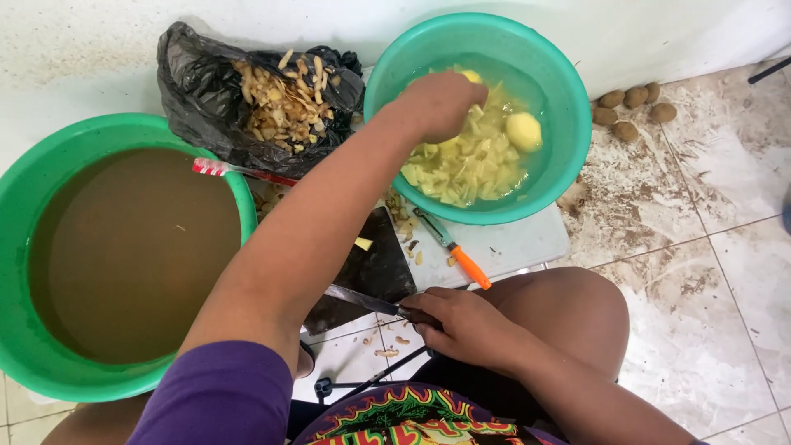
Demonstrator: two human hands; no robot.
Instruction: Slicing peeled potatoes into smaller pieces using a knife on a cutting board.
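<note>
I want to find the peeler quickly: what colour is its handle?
Orange; the peeler lies beside the teal basin, seen in the head view.

Home kitchen floor, food prep done low: stained floor tiles (725, 247), 2 green basins (395, 66), cut potato pieces (461, 165) soaked in water, peelings gathered in black bag (198, 91), cutting board (375, 272) laid down.

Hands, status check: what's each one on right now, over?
Left hand down in teal basin of cut potato pieces. Right hand grips knife over dark cutting board. Orange-handled peeler lies beside.
</note>
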